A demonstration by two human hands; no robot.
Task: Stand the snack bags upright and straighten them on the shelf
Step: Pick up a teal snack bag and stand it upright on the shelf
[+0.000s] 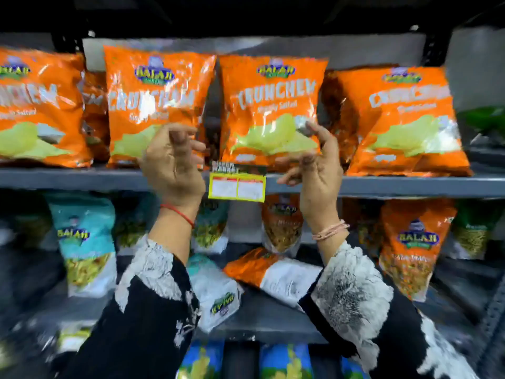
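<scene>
Several orange Crunchem snack bags stand in a row on the upper grey shelf. The far-left bag, the second bag and the third bag are upright; the fourth bag leans left. My left hand hovers in front of the second bag's lower right part, fingers loosely curled, holding nothing. My right hand is at the third bag's lower right corner, with fingers spread and fingertips touching the bag. More orange bags show behind the front row.
A yellow price label hangs on the shelf edge between my hands. On the lower shelf a teal bag and an orange bag stand, while an orange-and-white bag and a white bag lie flat.
</scene>
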